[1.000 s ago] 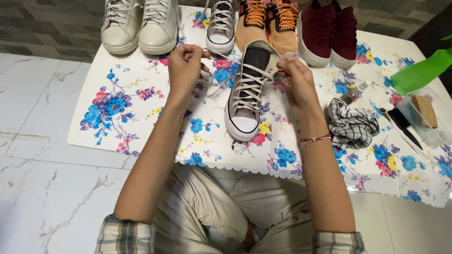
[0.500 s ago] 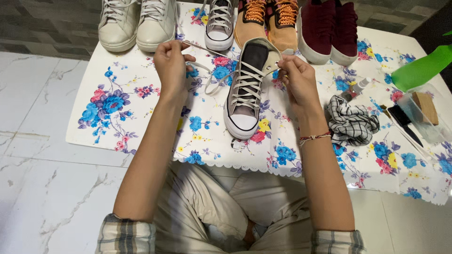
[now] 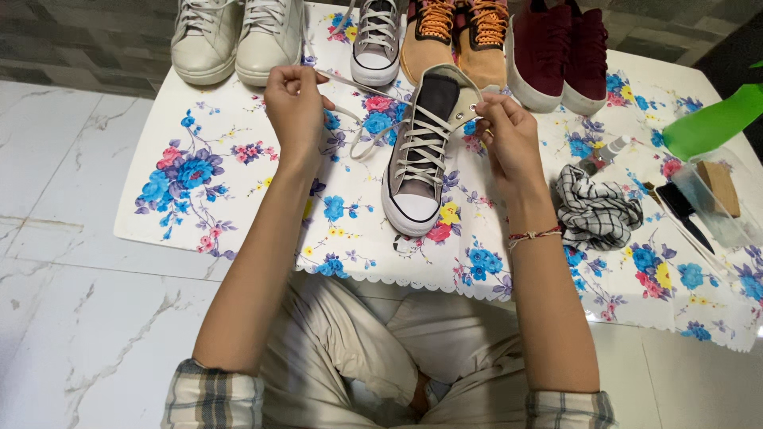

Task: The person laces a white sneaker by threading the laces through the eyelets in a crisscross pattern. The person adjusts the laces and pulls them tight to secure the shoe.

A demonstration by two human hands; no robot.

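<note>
A grey high-top sneaker [image 3: 424, 151] with white laces lies toe toward me on a floral cloth [image 3: 238, 183]. My left hand [image 3: 296, 103] pinches the free end of its white lace [image 3: 355, 137], drawn out to the left and taut toward the top eyelets. At the sneaker's collar, my right hand [image 3: 509, 139] has fingers on the upper eyelet and the other lace end.
Along the cloth's far edge stand a pair of cream sneakers [image 3: 238, 36], a second grey sneaker [image 3: 377, 40], tan boots [image 3: 457, 36] and maroon shoes [image 3: 560, 56]. To the right lie a checked rag [image 3: 594, 210], a small bottle [image 3: 606, 152], a brush [image 3: 685, 213], a clear box [image 3: 719, 199] and a green object [image 3: 711, 119].
My left hand has pulled the lace farther out to the left and up. The right hand has stayed at the sneaker's collar.
</note>
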